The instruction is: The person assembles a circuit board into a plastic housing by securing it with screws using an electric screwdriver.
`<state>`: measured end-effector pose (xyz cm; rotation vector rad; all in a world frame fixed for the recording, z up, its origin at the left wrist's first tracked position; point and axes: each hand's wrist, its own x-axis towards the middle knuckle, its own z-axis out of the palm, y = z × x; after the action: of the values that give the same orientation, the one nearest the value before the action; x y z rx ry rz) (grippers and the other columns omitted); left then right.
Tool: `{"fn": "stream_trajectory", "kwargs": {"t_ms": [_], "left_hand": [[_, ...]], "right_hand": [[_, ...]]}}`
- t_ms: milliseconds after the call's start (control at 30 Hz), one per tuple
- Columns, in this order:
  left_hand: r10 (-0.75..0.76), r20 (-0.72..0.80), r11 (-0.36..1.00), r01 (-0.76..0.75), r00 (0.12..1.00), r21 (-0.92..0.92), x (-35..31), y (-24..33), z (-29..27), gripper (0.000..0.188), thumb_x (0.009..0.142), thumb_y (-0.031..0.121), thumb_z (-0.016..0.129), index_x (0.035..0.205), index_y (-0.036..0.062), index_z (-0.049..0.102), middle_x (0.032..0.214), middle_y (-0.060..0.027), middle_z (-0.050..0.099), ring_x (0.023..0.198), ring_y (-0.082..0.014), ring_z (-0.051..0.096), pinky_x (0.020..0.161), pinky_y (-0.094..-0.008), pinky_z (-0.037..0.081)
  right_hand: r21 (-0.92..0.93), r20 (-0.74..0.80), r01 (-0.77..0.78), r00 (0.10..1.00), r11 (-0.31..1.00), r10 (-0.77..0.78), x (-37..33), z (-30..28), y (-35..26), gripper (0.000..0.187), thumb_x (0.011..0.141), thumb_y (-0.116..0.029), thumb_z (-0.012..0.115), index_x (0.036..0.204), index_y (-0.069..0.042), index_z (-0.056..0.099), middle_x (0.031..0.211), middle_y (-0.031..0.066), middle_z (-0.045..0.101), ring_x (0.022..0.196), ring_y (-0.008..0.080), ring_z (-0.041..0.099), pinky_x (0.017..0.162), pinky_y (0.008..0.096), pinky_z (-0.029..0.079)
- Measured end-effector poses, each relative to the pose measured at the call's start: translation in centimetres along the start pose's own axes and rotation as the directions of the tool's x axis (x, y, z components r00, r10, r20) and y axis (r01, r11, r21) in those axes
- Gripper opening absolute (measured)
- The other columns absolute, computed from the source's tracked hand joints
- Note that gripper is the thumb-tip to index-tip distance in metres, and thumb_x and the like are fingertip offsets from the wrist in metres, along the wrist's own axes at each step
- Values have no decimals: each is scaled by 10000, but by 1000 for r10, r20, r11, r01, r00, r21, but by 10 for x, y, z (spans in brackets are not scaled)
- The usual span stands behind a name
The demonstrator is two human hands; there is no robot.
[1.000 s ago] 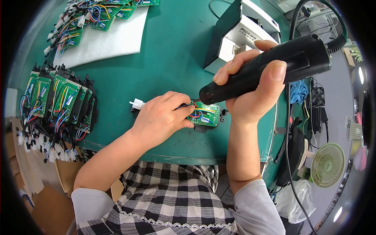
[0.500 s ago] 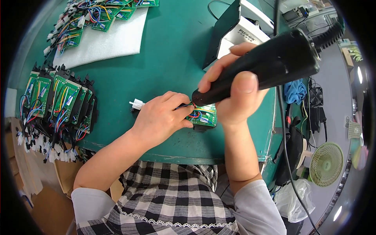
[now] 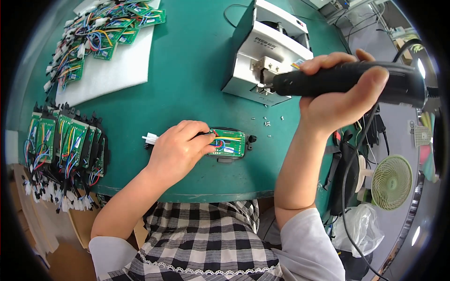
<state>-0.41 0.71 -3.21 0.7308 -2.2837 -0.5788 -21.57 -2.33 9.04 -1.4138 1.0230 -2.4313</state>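
A black electric screwdriver point(image 3: 347, 80) lies in my right hand point(image 3: 337, 98), fingers wrapped round it with the thumb on top. Its tip meets the front of a white and black screw feeder point(image 3: 262, 51), at the small metal outlet. Below, my left hand point(image 3: 180, 150) grips the left end of a green circuit board point(image 3: 230, 144) seated in a black plastic housing point(image 3: 251, 140). Yellow, red and blue wires cross the board. Beyond the left hand's knuckles a white connector point(image 3: 151, 138) sticks out. My fingertips partly hide the board's left end.
Loose screws point(image 3: 267, 123) lie before the feeder. Assembled boards with wires point(image 3: 70, 140) stand stacked at the left edge. More wired boards point(image 3: 105, 35) are heaped on white foam point(image 3: 117, 75) at the far left. A cable point(image 3: 347, 201) hangs on the right, near a green fan point(image 3: 392, 182).
My right hand has lifted the screwdriver off the board and carried it right and away to the screw feeder. My left hand stays on the board, now more fully visible.
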Motion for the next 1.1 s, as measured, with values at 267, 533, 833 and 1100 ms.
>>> {"fn": "stream_trajectory", "kwargs": {"t_ms": [267,533,833,1100], "left_hand": [[-12,-28,1000,13,1000,18,2,2,3,184,705,6,742,879,17,682,916,-63,625,820,-240,616,667,-341,517],[-32,-53,999,34,998,23,0,-2,4,199,705,16,738,894,35,679,918,-57,622,828,-246,614,679,-353,515],[-9,-28,995,12,1000,99,-2,-3,3,148,736,59,637,875,61,685,907,-19,608,883,-198,612,729,-332,514],[-21,-50,994,26,999,107,-6,-4,5,140,746,75,622,874,73,679,922,-12,599,898,-192,603,747,-326,508]], "right_hand": [[-1,111,107,988,994,-106,5,0,12,342,882,-290,681,858,9,518,582,40,529,420,127,534,410,239,442],[-234,253,-297,901,926,353,-33,-6,-12,690,889,-603,478,1136,36,395,626,112,527,449,221,532,446,314,460],[-135,416,-420,798,897,436,-85,2,-22,725,865,-653,489,1175,-12,352,697,126,532,474,231,545,456,359,497],[-178,445,-340,809,923,384,-101,11,-21,792,809,-673,587,1125,22,374,674,123,560,483,199,570,471,309,514]]}}
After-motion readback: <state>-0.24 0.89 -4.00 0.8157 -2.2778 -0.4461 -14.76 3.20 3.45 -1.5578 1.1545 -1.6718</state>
